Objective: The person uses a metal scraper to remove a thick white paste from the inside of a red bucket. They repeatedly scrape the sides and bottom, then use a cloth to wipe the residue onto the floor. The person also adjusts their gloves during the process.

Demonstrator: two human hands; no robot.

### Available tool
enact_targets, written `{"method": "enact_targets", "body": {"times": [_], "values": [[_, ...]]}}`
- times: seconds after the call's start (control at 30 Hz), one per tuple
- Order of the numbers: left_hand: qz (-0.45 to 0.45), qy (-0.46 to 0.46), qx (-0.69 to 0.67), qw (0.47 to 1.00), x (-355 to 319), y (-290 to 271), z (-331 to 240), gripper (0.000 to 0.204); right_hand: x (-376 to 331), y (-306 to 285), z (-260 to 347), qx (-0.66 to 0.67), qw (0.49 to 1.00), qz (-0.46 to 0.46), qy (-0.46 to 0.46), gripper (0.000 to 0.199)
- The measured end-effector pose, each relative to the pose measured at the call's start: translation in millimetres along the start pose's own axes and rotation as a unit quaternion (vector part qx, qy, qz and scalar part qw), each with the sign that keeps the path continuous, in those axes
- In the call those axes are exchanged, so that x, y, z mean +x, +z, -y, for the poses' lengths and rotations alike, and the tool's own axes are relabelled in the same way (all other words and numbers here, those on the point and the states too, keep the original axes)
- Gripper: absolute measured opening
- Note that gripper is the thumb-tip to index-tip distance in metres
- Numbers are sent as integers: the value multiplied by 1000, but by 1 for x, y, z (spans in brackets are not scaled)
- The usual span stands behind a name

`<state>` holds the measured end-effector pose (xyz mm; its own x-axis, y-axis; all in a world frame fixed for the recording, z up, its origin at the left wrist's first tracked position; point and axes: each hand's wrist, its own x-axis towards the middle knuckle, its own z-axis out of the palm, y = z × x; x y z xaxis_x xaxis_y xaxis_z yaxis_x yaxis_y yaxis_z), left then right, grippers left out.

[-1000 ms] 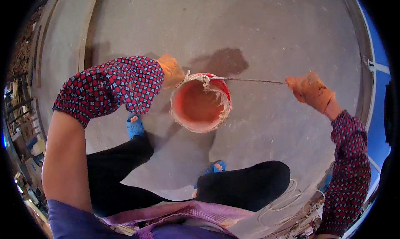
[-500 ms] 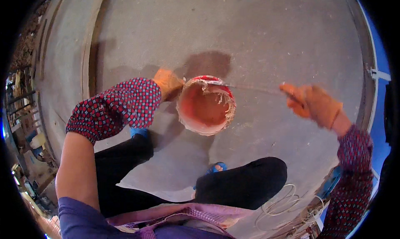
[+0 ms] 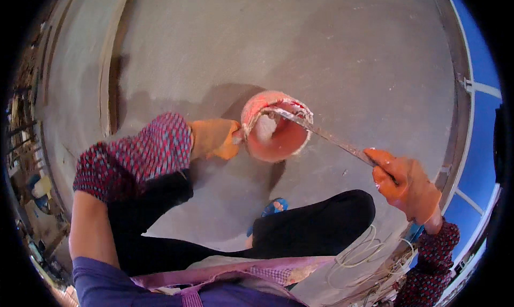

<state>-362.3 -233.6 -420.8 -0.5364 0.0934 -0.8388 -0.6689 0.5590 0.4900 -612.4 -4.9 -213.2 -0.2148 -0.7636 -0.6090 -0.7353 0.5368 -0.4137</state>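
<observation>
A small red bucket (image 3: pixel 276 127), streaked with pale plaster, is being held tilted near the centre of the frame, its open mouth turned toward the lower right. It is being gripped at its left rim by the left hand (image 3: pixel 214 139), which is covered by an orange glove; the fingers are being kept clamped on the rim edge. The arm behind that hand is clothed in a red and blue chequered sleeve (image 3: pixel 139 157), which is coming in from the lower left.

A long, thin metal blade (image 3: pixel 326 137), crusted with pale material, is being laid across the bucket's mouth, its far end being rested on the upper rim. Its near end is being held by the right hand (image 3: pixel 409 186) at the right of the frame, also in an orange glove, with the fingers being closed around the handle.

Everything is being held above a grey concrete floor (image 3: pixel 321 50) that is filling the upper part of the frame. A dark shadow is being cast on the floor just behind the bucket. Below the bucket, black trousers (image 3: pixel 316 226) and a blue sandal (image 3: pixel 276 205) are being shown. A loose coil of pale wire (image 3: pixel 358 253) is lying at the lower right, near the right knee.
</observation>
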Motion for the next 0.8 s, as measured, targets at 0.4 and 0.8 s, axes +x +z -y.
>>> {"method": "enact_targets", "body": {"times": [0.4,0.8], "values": [[-215,-14,-24,976,16,8,-23,42,-48,34,24,1,986,-146,76,32],[-119,28,122,985,11,-3,-51,48,-90,51,56,-6,983,-152,104,35]]}}
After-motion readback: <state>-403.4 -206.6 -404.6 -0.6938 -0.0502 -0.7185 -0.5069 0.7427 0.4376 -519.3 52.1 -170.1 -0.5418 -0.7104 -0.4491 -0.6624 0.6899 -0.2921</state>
